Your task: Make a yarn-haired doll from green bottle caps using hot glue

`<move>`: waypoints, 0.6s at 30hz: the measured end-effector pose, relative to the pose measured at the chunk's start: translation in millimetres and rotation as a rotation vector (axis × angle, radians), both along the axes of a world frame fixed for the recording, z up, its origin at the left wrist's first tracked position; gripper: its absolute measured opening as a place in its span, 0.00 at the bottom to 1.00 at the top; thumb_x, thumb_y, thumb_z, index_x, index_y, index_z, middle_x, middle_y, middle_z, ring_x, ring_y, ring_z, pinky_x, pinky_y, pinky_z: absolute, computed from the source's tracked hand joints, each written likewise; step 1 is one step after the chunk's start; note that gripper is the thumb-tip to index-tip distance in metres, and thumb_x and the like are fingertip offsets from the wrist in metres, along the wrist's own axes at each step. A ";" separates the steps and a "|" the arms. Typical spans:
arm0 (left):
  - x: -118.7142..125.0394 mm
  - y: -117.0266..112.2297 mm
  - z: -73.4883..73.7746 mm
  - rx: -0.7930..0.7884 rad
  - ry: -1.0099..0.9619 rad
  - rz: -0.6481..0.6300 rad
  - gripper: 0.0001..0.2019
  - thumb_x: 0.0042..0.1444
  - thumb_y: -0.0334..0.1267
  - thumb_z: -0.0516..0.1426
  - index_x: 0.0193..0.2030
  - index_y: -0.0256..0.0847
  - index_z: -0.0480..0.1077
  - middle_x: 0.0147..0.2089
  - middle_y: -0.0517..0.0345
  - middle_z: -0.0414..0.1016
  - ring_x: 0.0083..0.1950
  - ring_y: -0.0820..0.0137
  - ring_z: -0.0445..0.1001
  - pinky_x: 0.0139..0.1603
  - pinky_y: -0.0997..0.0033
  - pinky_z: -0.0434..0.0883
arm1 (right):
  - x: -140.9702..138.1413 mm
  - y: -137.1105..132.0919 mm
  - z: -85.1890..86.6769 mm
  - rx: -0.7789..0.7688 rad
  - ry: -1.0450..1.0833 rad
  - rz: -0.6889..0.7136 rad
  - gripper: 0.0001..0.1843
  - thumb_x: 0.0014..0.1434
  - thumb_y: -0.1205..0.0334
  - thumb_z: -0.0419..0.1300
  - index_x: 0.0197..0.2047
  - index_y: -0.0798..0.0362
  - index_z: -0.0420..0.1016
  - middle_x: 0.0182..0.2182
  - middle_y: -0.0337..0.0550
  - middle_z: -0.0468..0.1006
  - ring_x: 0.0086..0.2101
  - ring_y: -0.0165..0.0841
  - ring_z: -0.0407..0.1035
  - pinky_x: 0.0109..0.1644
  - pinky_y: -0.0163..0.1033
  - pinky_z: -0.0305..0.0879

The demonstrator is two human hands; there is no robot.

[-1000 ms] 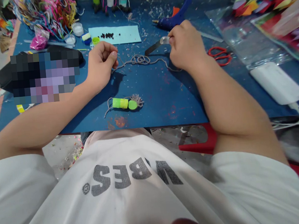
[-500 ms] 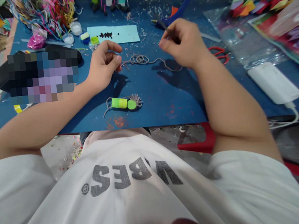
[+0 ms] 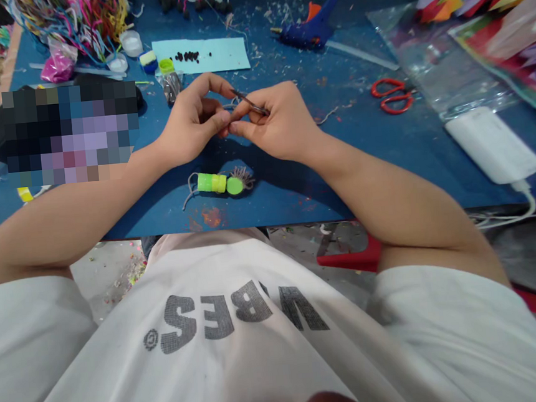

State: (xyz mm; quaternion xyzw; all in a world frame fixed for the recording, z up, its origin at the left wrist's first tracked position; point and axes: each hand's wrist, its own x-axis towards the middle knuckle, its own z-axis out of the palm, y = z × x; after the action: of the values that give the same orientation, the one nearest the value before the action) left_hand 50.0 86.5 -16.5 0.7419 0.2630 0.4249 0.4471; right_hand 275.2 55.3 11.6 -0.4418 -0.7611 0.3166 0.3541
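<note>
In front of me my left hand (image 3: 199, 116) is closed in a pinch, fingertips against those of my right hand. Grey yarn (image 3: 230, 106) shows behind the fingertips; most of it is hidden. My right hand (image 3: 279, 118) is closed too, with a thin dark pointed metal tool (image 3: 247, 99) across its fingers, the tip toward my left hand. Whether the right fingertips also grip the yarn cannot be seen. Nearer me on the blue table (image 3: 295, 192) lies a small green and yellow figure (image 3: 212, 182) with a grey yarn fringe and trailing strands.
Beyond my hands are black beads (image 3: 187, 56) on light blue paper (image 3: 231, 51) and a blue glue gun (image 3: 309, 31). Red-handled scissors (image 3: 393, 96) and a white power bank (image 3: 492, 144) lie to the right. Colourful yarn (image 3: 78, 23) is heaped at back left.
My right hand has come left and nearer me with the dark tool, meeting my left hand's fingertips. The yarn coil that lay between the hands is now mostly hidden behind them.
</note>
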 end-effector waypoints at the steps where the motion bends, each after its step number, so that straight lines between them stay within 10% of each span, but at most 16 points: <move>1: 0.4 -1.1 1.4 -0.008 0.004 0.006 0.13 0.69 0.44 0.67 0.53 0.45 0.71 0.32 0.62 0.79 0.34 0.66 0.84 0.42 0.65 0.79 | 0.4 2.0 -1.5 0.000 0.018 0.006 0.18 0.62 0.46 0.82 0.34 0.44 0.81 0.21 0.35 0.56 0.27 0.33 0.53 0.33 0.44 0.54; 8: 2.6 -5.3 8.1 -0.112 0.061 0.042 0.08 0.68 0.39 0.69 0.50 0.42 0.76 0.32 0.59 0.82 0.35 0.65 0.86 0.44 0.65 0.81 | -7.4 13.9 -14.1 -0.157 0.369 -0.053 0.30 0.54 0.28 0.80 0.31 0.45 0.80 0.18 0.33 0.64 0.22 0.28 0.48 0.28 0.43 0.46; 18: 0.2 -5.9 12.6 -0.177 0.129 -0.002 0.14 0.68 0.48 0.72 0.40 0.40 0.80 0.30 0.56 0.82 0.33 0.66 0.83 0.39 0.65 0.79 | -27.3 7.1 -28.8 -0.230 0.523 -0.136 0.27 0.51 0.29 0.79 0.35 0.40 0.77 0.21 0.35 0.69 0.24 0.34 0.53 0.28 0.46 0.48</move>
State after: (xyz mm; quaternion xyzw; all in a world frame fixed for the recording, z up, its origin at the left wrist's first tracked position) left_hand 50.2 80.6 -3.9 0.7257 0.3270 0.3510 0.4933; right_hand 247.8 62.4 -17.2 -0.4325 -0.5718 0.4794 0.5062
